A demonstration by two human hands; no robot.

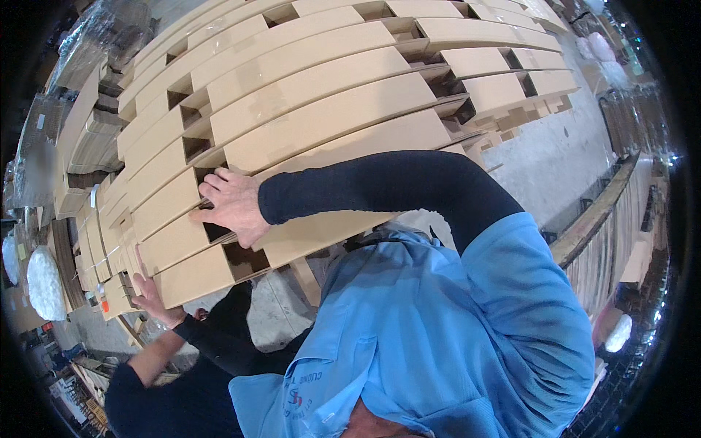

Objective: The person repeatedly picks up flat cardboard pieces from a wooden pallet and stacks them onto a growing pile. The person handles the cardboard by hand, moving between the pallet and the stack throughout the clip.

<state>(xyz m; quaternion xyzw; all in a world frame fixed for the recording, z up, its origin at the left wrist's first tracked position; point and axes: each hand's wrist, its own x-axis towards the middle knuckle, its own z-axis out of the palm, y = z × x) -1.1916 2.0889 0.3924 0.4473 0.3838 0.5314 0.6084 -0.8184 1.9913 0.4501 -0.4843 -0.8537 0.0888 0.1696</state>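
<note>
Cartons [318, 237], right hand [235, 204] spread on top

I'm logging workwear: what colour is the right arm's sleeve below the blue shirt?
Black arm sleeve, best in head view.

Right hand [232, 204] spreads over cardboard boxes [321, 120], left hand [152, 298] at their left end.

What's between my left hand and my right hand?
Tan cardboard lies between your left hand and right hand, with a dark opening beside the right one. The head view shows this.
</note>
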